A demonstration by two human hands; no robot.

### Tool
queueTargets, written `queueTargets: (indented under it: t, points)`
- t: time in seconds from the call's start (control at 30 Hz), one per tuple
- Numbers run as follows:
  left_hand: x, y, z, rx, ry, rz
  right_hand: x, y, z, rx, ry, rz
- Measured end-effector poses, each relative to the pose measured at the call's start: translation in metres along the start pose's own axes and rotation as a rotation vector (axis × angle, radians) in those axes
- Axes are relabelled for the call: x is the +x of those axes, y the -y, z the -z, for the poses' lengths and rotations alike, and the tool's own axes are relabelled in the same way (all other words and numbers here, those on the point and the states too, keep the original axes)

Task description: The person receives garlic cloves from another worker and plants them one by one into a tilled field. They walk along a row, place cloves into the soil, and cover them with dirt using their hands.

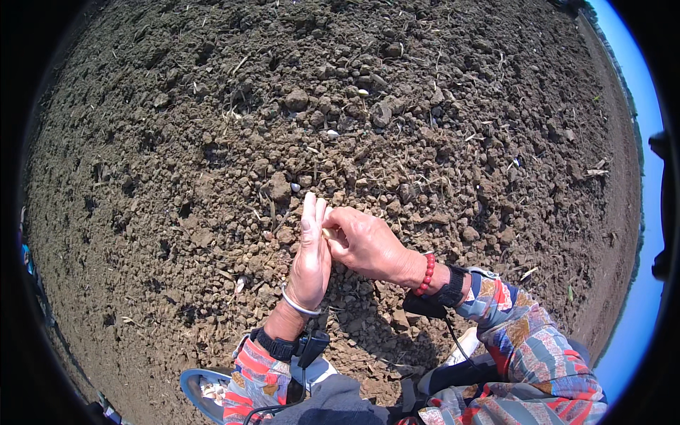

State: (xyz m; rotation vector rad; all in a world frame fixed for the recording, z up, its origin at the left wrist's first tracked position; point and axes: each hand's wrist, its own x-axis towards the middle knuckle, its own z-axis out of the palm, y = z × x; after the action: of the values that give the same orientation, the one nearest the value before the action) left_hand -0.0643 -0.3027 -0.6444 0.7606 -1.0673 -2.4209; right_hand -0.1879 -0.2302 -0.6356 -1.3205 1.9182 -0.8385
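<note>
Over the tilled soil (pixel 223 175), my right hand (pixel 372 241) pinches a pale garlic clove (pixel 329 233) between thumb and fingers. My left hand (pixel 311 260) is held upright against it, fingers straight and palm turned inward; whatever lies in that palm is hidden. Just beyond the fingertips, a whitish clove (pixel 295 187) sits in the soil. Farther out are another white clove (pixel 332 134) and a yellowish one (pixel 363 92), roughly in a line. At lower left, partly behind my left sleeve, a metal basin (pixel 192 387) holds several garlic cloves (pixel 213 390).
Soil clods (pixel 279 186) and bits of dry straw cover the ground. My light-coloured shoes (pixel 463 348) stand at the bottom. Black cables (pixel 461 340) run from the wrist-worn devices (pixel 314 348). A smoother dirt strip (pixel 619 228) borders the field on the right.
</note>
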Motion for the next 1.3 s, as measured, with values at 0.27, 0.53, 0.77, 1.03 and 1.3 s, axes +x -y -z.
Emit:
queueTargets:
  t: [0.27,0.53,0.77,1.03,1.3]
  points:
    - [0.012,0.002,0.020,1.366,-0.061,-0.539,0.040,-0.029,0.074,0.324,-0.095,-0.120]
    - [0.017,0.032,0.045,1.850,-0.001,-0.523,0.161,-0.115,0.180,0.093,-0.512,-0.165]
    - [0.020,0.031,0.044,1.851,-0.014,-0.511,0.218,-0.142,0.181,-0.452,-0.525,-0.282]
    - [0.021,0.031,0.044,1.851,-0.009,-0.483,0.227,-0.155,0.179,-0.864,-0.513,-0.084]
    - [0.022,0.029,0.043,1.827,-0.009,-0.528,0.235,-0.152,0.179,-0.781,-0.389,-0.196]
